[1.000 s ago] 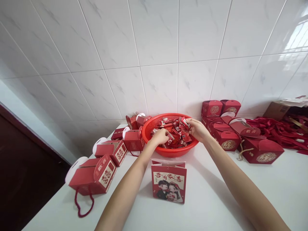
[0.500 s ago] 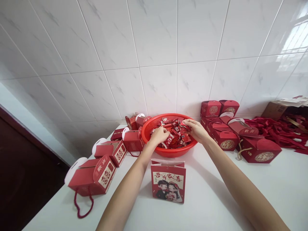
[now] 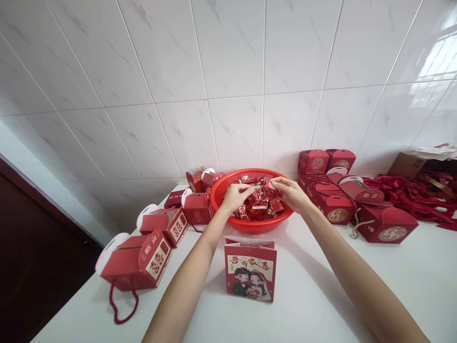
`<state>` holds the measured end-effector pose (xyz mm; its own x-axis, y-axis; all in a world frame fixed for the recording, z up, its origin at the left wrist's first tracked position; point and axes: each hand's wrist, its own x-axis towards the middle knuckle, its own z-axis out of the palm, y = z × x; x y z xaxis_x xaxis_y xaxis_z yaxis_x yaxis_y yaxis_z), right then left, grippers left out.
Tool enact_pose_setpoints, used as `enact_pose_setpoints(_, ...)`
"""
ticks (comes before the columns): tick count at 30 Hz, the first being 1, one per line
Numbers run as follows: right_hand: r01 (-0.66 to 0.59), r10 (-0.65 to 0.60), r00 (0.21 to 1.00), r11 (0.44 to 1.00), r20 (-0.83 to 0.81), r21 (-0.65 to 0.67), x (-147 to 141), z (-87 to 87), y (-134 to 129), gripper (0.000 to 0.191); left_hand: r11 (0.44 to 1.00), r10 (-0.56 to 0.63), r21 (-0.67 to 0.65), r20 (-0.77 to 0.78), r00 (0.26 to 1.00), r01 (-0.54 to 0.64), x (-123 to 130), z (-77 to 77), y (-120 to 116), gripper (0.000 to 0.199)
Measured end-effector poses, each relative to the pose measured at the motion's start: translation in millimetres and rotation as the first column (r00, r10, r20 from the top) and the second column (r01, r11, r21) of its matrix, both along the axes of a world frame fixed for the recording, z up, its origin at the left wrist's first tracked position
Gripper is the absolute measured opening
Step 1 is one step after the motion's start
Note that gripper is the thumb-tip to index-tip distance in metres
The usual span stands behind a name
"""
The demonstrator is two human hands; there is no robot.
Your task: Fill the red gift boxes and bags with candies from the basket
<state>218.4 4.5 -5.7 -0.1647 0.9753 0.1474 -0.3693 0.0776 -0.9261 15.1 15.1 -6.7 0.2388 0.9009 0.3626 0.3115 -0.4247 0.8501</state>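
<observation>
Head view: both hands (image 3: 234, 198) (image 3: 292, 194) nearly closed on wrapped sweets (image 3: 271, 186), left one's long axis crosswise, tip rightward.

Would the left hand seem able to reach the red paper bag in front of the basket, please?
Probably yes: only the basket's near rim visibly lies between the left hand and the paper bag.

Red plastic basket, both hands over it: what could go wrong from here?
1. The cartoon-couple paper bag stands between the forearms, near the basket; an arm drawing back might knock it over.
2. The right hand has a wrapped sweet at its fingertips, which could slip.
</observation>
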Motion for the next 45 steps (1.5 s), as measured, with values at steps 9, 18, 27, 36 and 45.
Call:
enact_pose_setpoints(9,0.009,-0.010,1.000,0.999,0.019,0.039,-1.3,-3.2,0.4,0.037,0.989,-0.142,-0.043,0.044,0.989,0.144,-1.1,4.3,-6.9,0.035)
enact_pose_setpoints(18,0.082,-0.095,0.994,0.969,0.045,0.233,-0.1,34.0,-26.2,0.034,0.993,-0.103,-0.040,0.226,0.969,0.115,-1.7,12.6,-13.2,0.039)
enact_pose_setpoints(27,0.091,-0.189,0.972,0.849,0.140,0.520,0.3,86.1,-103.7,0.018,0.798,-0.595,-0.326,-0.290,0.750,0.507,-63.2,90.8,-103.6,0.019)
enact_pose_setpoints(36,0.015,-0.192,0.946,0.830,0.261,0.557,-7.1,73.9,-103.9,0.013,0.924,-0.382,-0.156,-0.395,0.836,0.349,-43.0,67.4,-93.5,0.017)
enact_pose_setpoints(45,-0.034,-0.235,0.900,0.802,0.368,0.596,-10.5,68.4,-100.3,0.012,0.959,-0.280,-0.163,-0.439,0.853,0.231,-33.0,60.8,-96.9,0.031)
